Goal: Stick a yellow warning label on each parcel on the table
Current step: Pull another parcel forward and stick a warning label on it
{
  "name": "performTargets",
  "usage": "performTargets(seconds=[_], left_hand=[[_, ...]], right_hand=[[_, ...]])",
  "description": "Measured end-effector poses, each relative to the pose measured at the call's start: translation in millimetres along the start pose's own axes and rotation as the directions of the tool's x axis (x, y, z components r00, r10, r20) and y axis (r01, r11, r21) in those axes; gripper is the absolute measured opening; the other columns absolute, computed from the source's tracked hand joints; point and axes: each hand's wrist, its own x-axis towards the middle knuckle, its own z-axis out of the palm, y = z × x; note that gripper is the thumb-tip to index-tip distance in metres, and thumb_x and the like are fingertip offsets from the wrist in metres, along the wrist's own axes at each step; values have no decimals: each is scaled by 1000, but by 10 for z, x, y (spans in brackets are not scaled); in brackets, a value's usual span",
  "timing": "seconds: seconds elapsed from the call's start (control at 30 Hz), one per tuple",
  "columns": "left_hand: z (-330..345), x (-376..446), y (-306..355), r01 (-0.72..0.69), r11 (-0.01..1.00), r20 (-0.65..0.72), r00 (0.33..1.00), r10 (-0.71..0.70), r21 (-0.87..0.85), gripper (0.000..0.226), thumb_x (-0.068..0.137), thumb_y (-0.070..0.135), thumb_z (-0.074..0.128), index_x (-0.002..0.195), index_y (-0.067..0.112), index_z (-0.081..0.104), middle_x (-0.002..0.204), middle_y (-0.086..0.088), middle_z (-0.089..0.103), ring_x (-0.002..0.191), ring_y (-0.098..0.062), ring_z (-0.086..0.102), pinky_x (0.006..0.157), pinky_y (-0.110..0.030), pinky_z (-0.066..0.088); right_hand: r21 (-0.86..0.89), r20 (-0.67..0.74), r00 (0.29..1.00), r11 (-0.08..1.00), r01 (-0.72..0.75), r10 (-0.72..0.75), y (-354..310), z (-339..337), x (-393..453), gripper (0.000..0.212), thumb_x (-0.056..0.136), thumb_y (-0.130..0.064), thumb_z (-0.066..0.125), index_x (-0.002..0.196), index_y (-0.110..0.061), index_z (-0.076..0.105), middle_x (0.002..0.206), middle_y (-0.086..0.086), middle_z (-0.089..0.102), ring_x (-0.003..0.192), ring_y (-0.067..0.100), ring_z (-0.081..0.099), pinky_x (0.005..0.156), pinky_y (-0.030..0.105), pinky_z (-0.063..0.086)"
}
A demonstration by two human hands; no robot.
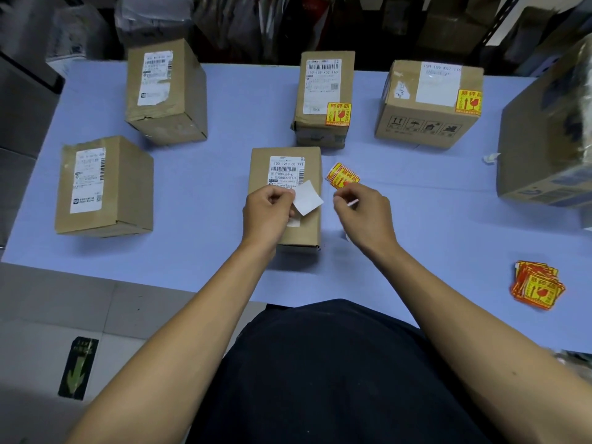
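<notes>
Several brown cardboard parcels stand on the pale blue table. The near middle parcel lies under my hands and carries only a white shipping label. My left hand pinches a white backing paper over that parcel. My right hand holds a yellow warning label by its edge, just right of the parcel. The far middle parcel and the far right parcel each bear a yellow label. The far left parcel and the near left parcel show none.
A loose pile of yellow warning labels lies near the table's front right edge. A large box stands at the right end of the table. A scrap of white paper lies beside it. Shelves with bags fill the background.
</notes>
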Motion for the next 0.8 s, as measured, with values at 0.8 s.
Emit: performTargets(seconds=[0.8], left_hand=[[-347, 132, 39, 165, 985, 402, 906, -130, -53, 8, 93, 13, 66, 85, 14, 66, 77, -7, 62, 60, -12, 56, 58, -25, 46]], right_hand=[[597, 454, 824, 571, -563, 339, -459, 80, -65, 17, 95, -9, 63, 82, -19, 60, 79, 0, 69, 71, 13, 65, 58, 20, 51]])
